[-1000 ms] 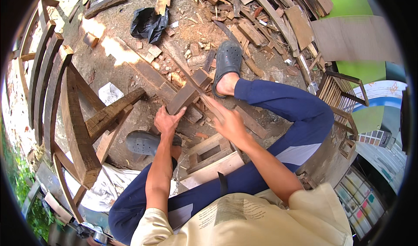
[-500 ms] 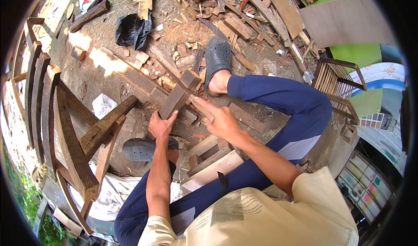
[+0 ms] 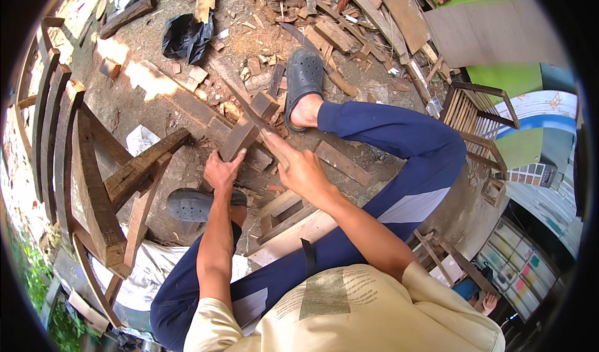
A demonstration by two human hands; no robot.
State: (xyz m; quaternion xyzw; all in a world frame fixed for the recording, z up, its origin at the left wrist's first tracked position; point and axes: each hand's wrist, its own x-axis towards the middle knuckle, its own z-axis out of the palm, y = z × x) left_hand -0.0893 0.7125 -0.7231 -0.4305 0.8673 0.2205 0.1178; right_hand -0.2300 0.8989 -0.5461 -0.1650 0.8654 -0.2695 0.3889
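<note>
A brown wooden block (image 3: 239, 138) lies slanted over a long board (image 3: 181, 106) on the ground. My left hand (image 3: 221, 170) is closed around its near end, thumb along the side. Across the block's upper part runs a long, thin saw-like blade (image 3: 234, 89), seen nearly edge-on and pointing up and to the left. My right hand (image 3: 304, 173) is closed on the handle of this hand saw, just right of the block. The fingers partly hide the handle. Whether the blade has cut into the wood cannot be made out.
Slatted curved wooden frames (image 3: 93, 183) stand at the left. Offcuts (image 3: 334, 34) and chips litter the ground ahead, beside a black plastic bag (image 3: 188, 39). My clog-clad feet (image 3: 304, 81) flank the block. A small slatted wooden piece (image 3: 477, 102) stands right. Another person's hand or foot (image 3: 490, 303) shows lower right.
The whole view has shifted slightly. My left hand still holds the block and my right hand the saw, with little visible movement between them. Part of another person now shows at lower right.
</note>
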